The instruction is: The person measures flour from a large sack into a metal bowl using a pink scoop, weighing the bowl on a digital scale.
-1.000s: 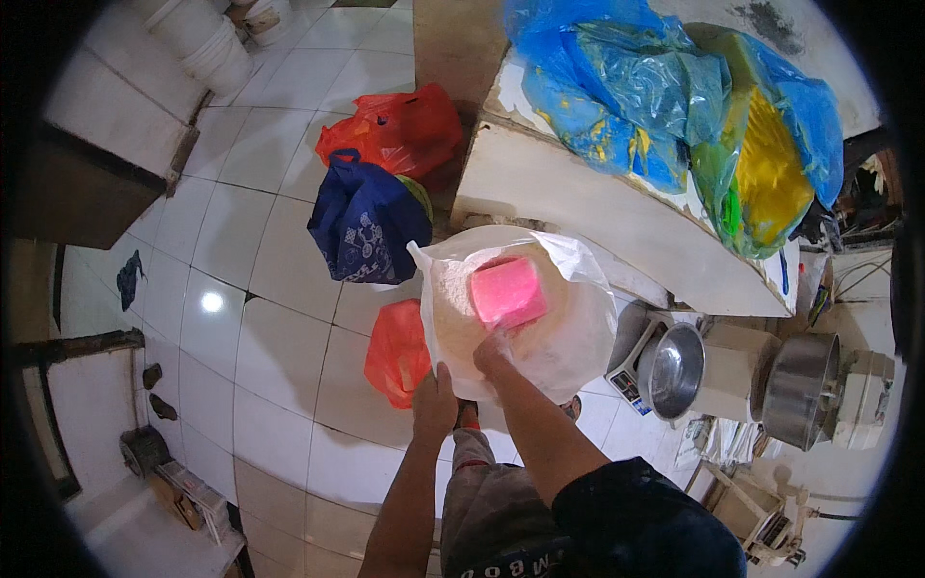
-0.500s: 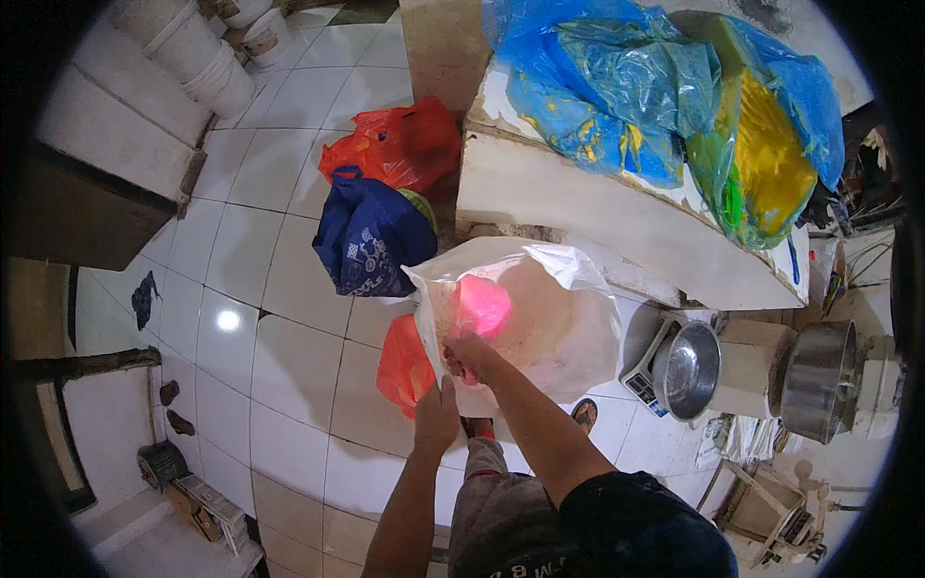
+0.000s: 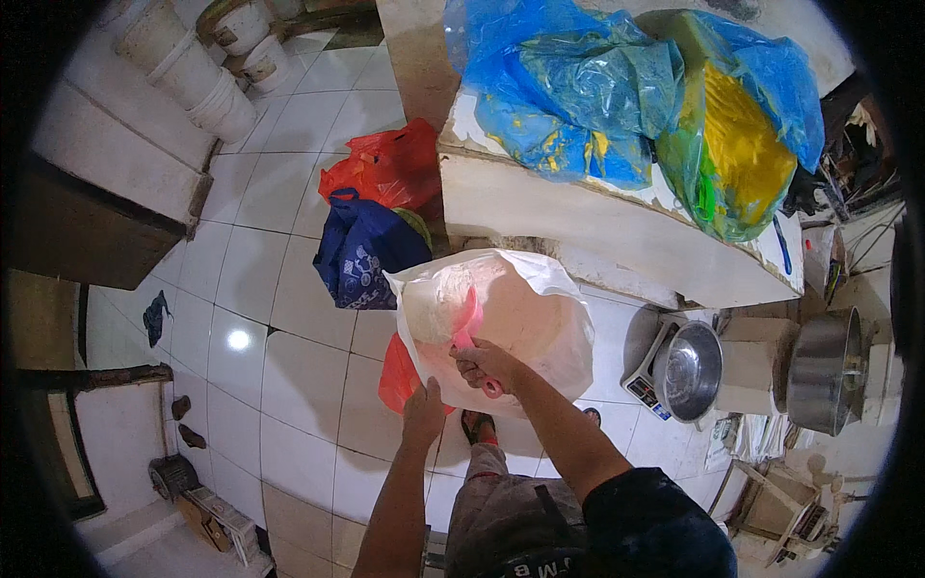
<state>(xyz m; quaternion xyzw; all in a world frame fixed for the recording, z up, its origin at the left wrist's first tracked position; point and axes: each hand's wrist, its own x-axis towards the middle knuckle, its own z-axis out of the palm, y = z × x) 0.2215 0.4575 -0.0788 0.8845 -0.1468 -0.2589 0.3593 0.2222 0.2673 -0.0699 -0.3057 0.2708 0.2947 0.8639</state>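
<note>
A large white sack (image 3: 568, 371) stands with its mouth wide and pale powder inside. My right hand (image 3: 485, 366) is wrapped around the handle of a pink scoop (image 3: 471, 314) within the sack's mouth; the handle's end sticks out below my fist. Pale powder (image 3: 432, 306) shows against the scoop's left side; whether it lies in the scoop or behind it, I cannot tell. At the sack's near left rim, my left hand (image 3: 422, 412) is closed on the edge, fingers partly hidden. A red plastic bag (image 3: 396, 374) lies just beside that hand.
A dark blue bag (image 3: 364, 255) and another red bag (image 3: 385, 166) sit beyond the sack. Blue plastic bags (image 3: 588, 87) and a yellow-filled bag (image 3: 747, 144) lie on a white ledge (image 3: 578, 207). Right of the sack are a scale (image 3: 647, 380), a metal bowl (image 3: 690, 371) and a pot (image 3: 824, 371).
The scoop has turned in my right hand: its broad pink face showed before, now mostly its edge with pale powder beside it. My left hand stays at the sack's rim. The view has shifted slightly.
</note>
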